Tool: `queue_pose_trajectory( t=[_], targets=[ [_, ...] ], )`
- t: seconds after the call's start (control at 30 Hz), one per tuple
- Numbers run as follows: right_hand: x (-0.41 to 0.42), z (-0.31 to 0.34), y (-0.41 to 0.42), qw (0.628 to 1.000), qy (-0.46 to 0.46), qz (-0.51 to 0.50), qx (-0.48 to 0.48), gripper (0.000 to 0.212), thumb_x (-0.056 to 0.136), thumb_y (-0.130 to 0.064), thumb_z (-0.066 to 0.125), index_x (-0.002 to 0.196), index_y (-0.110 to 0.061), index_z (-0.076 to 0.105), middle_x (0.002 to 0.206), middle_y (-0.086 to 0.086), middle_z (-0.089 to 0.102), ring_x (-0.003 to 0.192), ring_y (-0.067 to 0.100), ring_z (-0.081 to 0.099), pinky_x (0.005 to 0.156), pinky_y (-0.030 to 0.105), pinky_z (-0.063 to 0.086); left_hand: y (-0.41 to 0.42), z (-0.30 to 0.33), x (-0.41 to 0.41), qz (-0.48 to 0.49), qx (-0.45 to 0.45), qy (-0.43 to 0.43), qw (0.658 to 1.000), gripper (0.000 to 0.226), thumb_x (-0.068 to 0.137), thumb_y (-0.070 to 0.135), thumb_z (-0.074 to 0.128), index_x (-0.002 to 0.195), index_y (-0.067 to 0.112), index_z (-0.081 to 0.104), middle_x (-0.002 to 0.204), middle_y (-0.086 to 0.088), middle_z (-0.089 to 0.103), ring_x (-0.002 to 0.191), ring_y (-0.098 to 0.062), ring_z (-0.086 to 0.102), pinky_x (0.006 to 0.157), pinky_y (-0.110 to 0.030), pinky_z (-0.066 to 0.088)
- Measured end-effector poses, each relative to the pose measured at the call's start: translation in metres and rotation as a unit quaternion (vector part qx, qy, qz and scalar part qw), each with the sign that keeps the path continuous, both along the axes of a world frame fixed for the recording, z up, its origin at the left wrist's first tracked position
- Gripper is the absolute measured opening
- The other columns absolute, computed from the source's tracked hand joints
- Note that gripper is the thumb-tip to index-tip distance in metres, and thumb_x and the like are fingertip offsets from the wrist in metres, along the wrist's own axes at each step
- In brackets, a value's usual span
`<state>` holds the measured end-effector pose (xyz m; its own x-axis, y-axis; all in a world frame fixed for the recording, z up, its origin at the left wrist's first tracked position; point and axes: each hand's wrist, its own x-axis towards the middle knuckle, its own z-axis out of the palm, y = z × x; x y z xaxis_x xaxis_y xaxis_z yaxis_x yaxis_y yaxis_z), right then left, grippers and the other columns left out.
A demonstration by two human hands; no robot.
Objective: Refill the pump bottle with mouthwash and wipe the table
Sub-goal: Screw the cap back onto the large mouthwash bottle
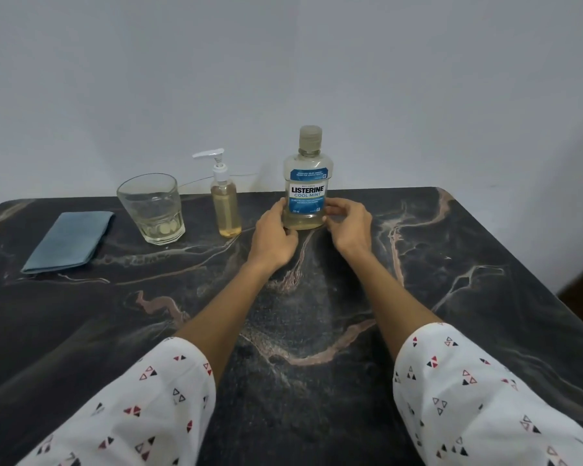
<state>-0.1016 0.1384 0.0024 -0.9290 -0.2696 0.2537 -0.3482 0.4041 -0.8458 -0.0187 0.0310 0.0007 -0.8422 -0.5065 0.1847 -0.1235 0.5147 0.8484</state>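
A capped mouthwash bottle (306, 183) with a blue and white label stands upright at the back of the dark marble table (451, 280), a little pale liquid in its base. My left hand (274, 235) grips its lower left side and my right hand (346, 227) grips its lower right side. To the left stands a small pump bottle (225, 200) with a white pump head, nearly full of yellowish liquid. A folded blue-grey cloth (68, 242) lies flat at the far left.
A clear faceted glass (152, 208) with a little pale liquid stands between the cloth and the pump bottle. A plain wall rises right behind the table's back edge. The table's right edge slants down toward the near right.
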Motion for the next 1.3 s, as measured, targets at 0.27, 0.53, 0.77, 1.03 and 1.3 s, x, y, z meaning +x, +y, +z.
queue_pose_trajectory(
  t=[0.27,0.53,0.77,1.03,1.3],
  targets=[
    [0.022,0.013,0.03,0.999,-0.03,-0.01,-0.002,0.047,0.088,-0.002,0.064,0.131,-0.015,0.055,0.124,0.008,0.06,0.094,0.009,0.058,0.087,0.023,0.046,0.014,0.009,0.025,0.047,-0.037,-0.054,0.997,0.069,0.086,0.004,0.06,0.145,0.01,0.026,0.145,-0.012,0.039,0.131,-0.028,0.042,0.108,-0.043,0.039],
    [0.071,0.038,0.102,0.998,-0.041,-0.04,-0.033,0.042,0.088,-0.001,0.064,0.128,-0.012,0.058,0.113,0.008,0.063,0.087,0.008,0.056,0.073,0.01,0.044,0.033,0.032,0.084,0.042,-0.044,-0.067,0.996,0.064,0.087,0.004,0.058,0.144,0.006,0.028,0.145,-0.016,0.039,0.133,-0.032,0.04,0.108,-0.046,0.037],
    [0.127,0.058,0.161,0.996,-0.027,-0.067,-0.046,0.04,0.087,0.0,0.065,0.125,-0.011,0.061,0.106,0.009,0.068,0.09,0.012,0.06,0.073,0.013,0.044,0.047,0.044,0.16,0.08,-0.067,-0.076,0.992,0.054,0.087,0.006,0.058,0.138,0.005,0.039,0.125,-0.01,0.055,0.115,-0.025,0.052,0.1,-0.033,0.042],
    [0.192,0.066,0.174,0.998,-0.009,-0.037,-0.052,0.046,0.084,-0.002,0.07,0.127,-0.013,0.057,0.106,0.01,0.068,0.095,0.02,0.062,0.074,0.026,0.048,0.027,0.062,0.248,0.124,-0.094,-0.068,0.985,0.049,0.085,0.009,0.062,0.131,0.003,0.046,0.13,-0.014,0.054,0.118,-0.03,0.052,0.097,-0.037,0.041],
    [0.244,0.062,0.128,0.999,0.0,0.041,-0.033,0.052,0.083,-0.003,0.07,0.13,-0.015,0.053,0.103,0.006,0.068,0.097,0.02,0.061,0.081,0.031,0.051,-0.002,0.06,0.318,0.194,-0.074,-0.026,0.978,0.044,0.086,0.008,0.061,0.128,0.001,0.049,0.129,-0.015,0.055,0.118,-0.03,0.052,0.098,-0.035,0.04]
  ],
)
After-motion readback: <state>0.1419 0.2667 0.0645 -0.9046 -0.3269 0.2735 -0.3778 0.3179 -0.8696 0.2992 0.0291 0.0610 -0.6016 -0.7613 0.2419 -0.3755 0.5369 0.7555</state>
